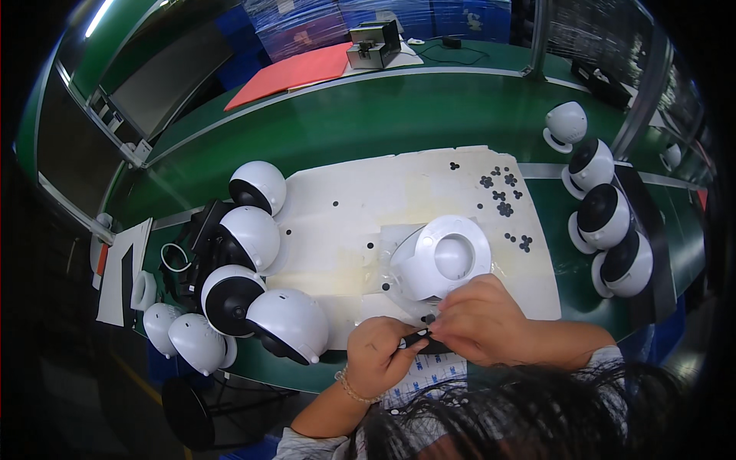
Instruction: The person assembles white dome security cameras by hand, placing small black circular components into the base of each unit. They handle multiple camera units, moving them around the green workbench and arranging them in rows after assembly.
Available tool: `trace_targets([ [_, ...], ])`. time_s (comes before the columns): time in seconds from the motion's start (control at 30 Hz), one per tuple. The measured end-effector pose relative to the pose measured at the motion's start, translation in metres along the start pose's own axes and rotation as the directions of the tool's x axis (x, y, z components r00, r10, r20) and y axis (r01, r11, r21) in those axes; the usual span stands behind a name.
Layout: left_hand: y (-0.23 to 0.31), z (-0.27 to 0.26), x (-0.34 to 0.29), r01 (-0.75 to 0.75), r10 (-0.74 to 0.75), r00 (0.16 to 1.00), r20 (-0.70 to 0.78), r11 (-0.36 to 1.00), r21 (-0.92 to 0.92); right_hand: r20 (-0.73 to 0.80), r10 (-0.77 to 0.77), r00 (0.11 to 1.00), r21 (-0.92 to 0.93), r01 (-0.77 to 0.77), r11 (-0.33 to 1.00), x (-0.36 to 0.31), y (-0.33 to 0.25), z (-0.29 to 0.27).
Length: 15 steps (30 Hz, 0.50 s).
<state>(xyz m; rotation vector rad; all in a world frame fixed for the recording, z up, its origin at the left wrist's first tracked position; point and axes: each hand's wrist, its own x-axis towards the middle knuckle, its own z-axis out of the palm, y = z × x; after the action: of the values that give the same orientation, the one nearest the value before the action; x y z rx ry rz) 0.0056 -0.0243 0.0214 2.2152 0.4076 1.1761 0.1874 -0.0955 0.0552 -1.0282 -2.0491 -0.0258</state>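
Close to the table's front edge, my left hand (379, 354) is closed round a small dark strip (414, 338) with pale spots. My right hand (484, 320) pinches at the strip's far end; whatever its fingertips hold is too small to make out. Just beyond both hands, a white rounded device (422, 264) with a ring-shaped base facing up rests on a clear plastic sheet. Beneath my hands lies a white sheet with blue print (437, 372), partly hidden by my hair.
A pale cardboard mat (330, 230) carries several small black round pads (504, 208), mostly at its right. White ball-shaped devices with black faces stand at the left (251, 238) and the right (603, 207). A red sheet (295, 74) and a metal box (374, 44) lie at the back.
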Motion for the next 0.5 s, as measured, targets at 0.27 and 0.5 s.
trace_targets([
  [0.27, 0.0, -0.001, 0.0, 0.011, -0.013, 1.0, 0.016, 0.998, 0.067, -0.15, 0.012, 0.989, 0.135, 0.008, 0.991, -0.001, -0.005, 0.0],
  [0.5, -0.003, 0.001, -0.003, -0.043, 0.042, 0.999, 0.015, 0.991, 0.128, 0.035, 0.247, 0.968, 0.532, -0.227, 0.816, 0.005, -0.01, 0.021],
])
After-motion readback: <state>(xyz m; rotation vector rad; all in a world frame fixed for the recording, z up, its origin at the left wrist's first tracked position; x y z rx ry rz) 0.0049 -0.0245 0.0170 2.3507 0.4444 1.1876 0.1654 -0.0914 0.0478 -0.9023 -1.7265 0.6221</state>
